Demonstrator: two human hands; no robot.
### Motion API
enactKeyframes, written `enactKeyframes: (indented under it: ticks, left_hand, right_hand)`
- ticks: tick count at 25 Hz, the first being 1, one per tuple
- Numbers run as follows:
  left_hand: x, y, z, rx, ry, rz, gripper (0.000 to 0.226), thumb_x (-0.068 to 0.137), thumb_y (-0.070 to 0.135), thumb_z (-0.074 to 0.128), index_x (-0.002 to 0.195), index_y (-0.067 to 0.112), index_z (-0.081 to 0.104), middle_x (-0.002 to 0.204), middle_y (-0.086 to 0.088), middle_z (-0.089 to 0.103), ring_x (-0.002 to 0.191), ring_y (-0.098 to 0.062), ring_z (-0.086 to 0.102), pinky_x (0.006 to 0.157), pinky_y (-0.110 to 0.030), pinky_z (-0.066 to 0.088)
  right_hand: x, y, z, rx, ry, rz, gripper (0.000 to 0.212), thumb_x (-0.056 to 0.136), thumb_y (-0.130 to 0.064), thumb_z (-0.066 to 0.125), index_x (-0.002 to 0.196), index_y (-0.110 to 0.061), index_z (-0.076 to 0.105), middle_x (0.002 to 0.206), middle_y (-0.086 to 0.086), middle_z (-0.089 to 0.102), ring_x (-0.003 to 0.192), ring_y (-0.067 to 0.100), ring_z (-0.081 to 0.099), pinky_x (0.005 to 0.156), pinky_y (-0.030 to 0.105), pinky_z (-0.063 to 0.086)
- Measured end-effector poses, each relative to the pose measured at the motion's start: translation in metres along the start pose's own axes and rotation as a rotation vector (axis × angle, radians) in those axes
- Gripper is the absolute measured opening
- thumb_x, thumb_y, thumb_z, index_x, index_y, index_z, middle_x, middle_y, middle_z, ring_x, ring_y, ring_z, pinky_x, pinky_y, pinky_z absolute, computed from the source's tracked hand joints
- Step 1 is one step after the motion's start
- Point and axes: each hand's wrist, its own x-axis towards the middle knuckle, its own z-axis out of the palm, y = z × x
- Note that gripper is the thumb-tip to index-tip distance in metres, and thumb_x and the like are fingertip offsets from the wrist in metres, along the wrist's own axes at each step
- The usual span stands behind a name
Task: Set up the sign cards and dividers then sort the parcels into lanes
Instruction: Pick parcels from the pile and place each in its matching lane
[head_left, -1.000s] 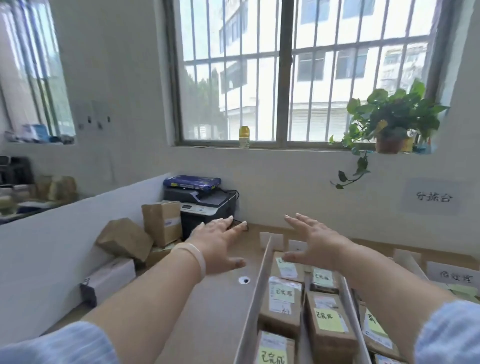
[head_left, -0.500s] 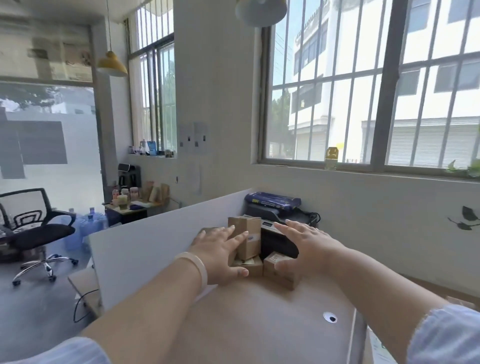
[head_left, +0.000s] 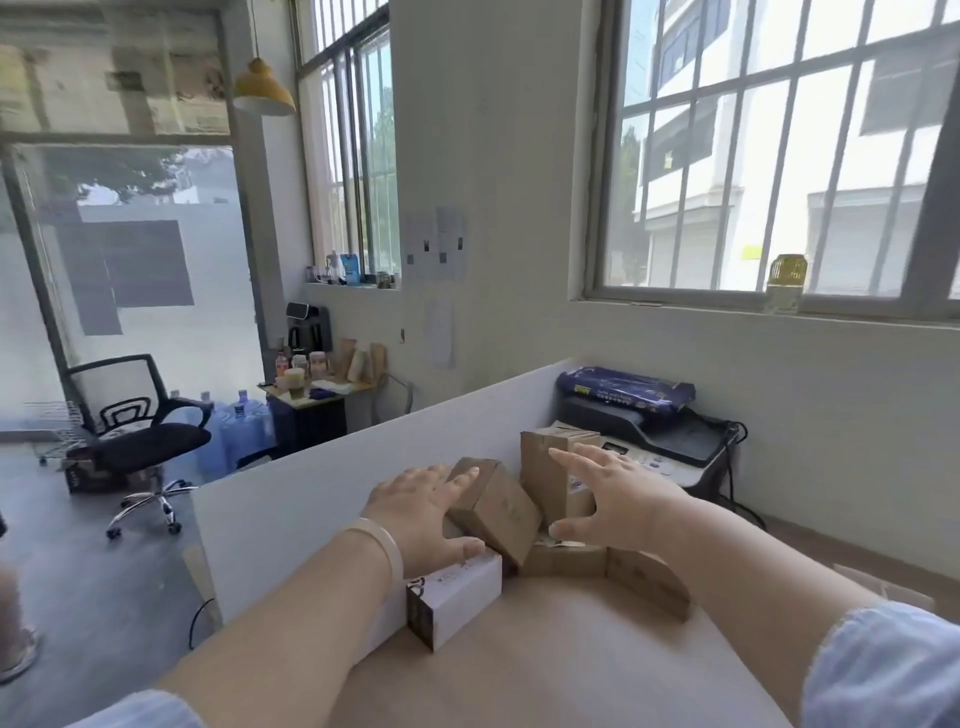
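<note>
A small heap of parcels lies at the left end of the wooden table (head_left: 545, 649). A tilted brown box (head_left: 496, 506) leans in the middle, an upright brown box (head_left: 550, 467) stands behind it, and flat brown boxes (head_left: 644, 577) lie to the right. A white box (head_left: 457, 592) sits in front on the left. My left hand (head_left: 421, 506) hovers open at the tilted box's left side, thumb by the white box. My right hand (head_left: 613, 499) is open with spread fingers over the upright and flat boxes. Sorting lanes, dividers and sign cards are out of view.
A white partition panel (head_left: 337, 493) runs along the table's left edge. A printer (head_left: 670, 441) with a blue paper pack (head_left: 623, 387) stands behind the heap by the wall. An office chair (head_left: 135, 441) and water bottles are on the floor to the left.
The view has swung left from the lanes with labelled boxes to the parcel heap. Both open hands have moved onto the heap and now bracket the brown boxes.
</note>
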Motion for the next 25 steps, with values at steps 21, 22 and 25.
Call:
enactKeyframes:
  ticks: [21,22,25]
  left_hand:
    - [0.362,-0.113,0.176,-0.404,-0.241,0.05,0.064,0.101,0.051,0.035,0.157,0.035,0.008,0.165,-0.006,-0.002,0.15,-0.031,0.006,0.121,-0.044,0.016]
    - [0.37,-0.113,0.182,-0.419,-0.251,0.036,0.064,0.101,0.051,0.035,0.157,0.034,0.006,0.165,-0.008,-0.004,0.15,-0.032,0.003,0.122,-0.044,0.013]
    - [0.382,-0.107,0.197,-0.471,-0.28,0.002,0.07,0.099,0.056,0.039,0.156,0.039,0.002,0.164,-0.013,-0.011,0.151,-0.034,-0.006,0.123,-0.045,0.008]
  right_hand:
    - [0.302,0.007,0.191,0.369,-0.124,0.51,0.086,0.089,-0.063,0.052,0.155,-0.039,0.003,0.163,-0.007,0.009,0.149,0.018,0.013,0.119,0.041,0.023]
    - [0.312,0.007,0.199,0.413,-0.126,0.54,0.088,0.088,-0.064,0.052,0.155,-0.038,0.003,0.163,-0.007,0.011,0.148,0.019,0.016,0.117,0.042,0.026]
    - [0.335,0.007,0.216,0.579,-0.13,0.624,0.095,0.085,-0.065,0.057,0.156,-0.036,0.001,0.162,-0.004,0.013,0.146,0.021,0.024,0.113,0.041,0.034]
